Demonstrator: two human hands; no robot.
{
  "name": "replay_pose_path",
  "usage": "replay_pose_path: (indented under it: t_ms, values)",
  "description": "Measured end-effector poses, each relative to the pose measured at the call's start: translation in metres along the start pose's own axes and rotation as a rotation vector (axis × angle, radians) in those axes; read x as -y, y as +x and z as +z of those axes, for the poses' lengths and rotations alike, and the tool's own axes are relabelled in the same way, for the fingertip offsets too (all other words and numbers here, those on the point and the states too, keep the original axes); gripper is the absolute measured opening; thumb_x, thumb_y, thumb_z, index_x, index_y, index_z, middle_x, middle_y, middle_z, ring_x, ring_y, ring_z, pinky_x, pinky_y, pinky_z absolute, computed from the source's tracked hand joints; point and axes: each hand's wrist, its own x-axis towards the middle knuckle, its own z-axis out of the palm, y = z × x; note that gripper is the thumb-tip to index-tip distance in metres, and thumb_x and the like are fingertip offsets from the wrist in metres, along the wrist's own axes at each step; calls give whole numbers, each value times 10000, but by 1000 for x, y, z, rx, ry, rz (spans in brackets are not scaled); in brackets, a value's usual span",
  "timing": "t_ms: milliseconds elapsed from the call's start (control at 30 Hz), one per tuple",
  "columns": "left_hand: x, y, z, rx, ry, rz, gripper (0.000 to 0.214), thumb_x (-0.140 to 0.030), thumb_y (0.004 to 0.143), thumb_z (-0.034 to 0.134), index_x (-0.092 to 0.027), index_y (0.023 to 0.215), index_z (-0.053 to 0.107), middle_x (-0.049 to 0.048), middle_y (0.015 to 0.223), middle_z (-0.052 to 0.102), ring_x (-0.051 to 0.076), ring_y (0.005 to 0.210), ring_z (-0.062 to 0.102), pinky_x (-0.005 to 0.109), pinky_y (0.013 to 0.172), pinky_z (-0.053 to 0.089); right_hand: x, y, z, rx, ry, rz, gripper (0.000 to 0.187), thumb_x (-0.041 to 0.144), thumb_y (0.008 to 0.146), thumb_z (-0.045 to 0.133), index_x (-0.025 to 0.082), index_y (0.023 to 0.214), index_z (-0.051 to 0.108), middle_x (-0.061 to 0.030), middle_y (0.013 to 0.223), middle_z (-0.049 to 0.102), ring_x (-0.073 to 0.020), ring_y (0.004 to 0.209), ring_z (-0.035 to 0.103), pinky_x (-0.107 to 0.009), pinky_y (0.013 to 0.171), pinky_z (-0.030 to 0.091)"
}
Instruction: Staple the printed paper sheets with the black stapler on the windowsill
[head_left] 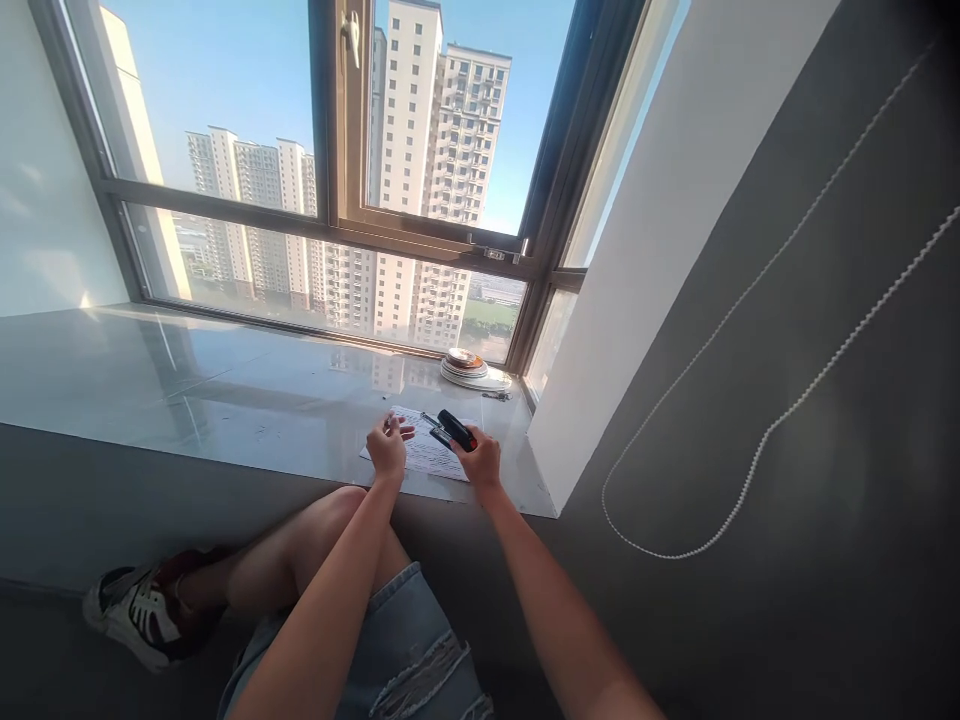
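Note:
My right hand (pixel 484 457) is wrapped round a black stapler (pixel 454 428) with some orange at its rear end. The stapler's jaws are apart, and a thin metal piece sticks out of its front toward the left. To the left, my left hand (pixel 388 450) has its thumb and index finger pinched together while other fingers extend. Whatever sits in that pinch is too small to make out. Beneath both hands, sheets of paper (pixel 431 462) covered in handwriting lie on the window sill, partly hidden by the hands and stapler.
Near the window, a stack of round, plate-like things (pixel 465 368) stands on the glossy sill (pixel 225 385). Small dark metal items (pixel 495 396) lie beside it. The sill's front edge runs just above my knee (pixel 345 500). A beaded blind chain (pixel 750 480) hangs at the right.

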Motion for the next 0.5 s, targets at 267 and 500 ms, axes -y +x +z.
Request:
replay_pose_path:
  t_ms: [267, 500]
  values:
    - [-10, -9, 4, 226, 149, 187, 496, -592, 817, 728, -140, 1016, 773, 38, 804, 628, 96, 563, 518, 217, 503, 395, 1, 4, -3, 30, 170, -67, 467, 436, 865, 744, 242, 1286, 686, -82, 1249, 712, -278, 1176, 650, -413, 996, 524]
    - [-19, -25, 5, 737, 72, 74, 539, -579, 708, 834, -132, 1008, 804, -7, 648, 530, 115, 622, 460, 220, 561, 355, 14, -10, -6, -29, 84, -530, 337, 281, 1036, 545, 311, 1356, 647, -53, 1302, 689, -217, 1206, 604, -391, 1033, 482]
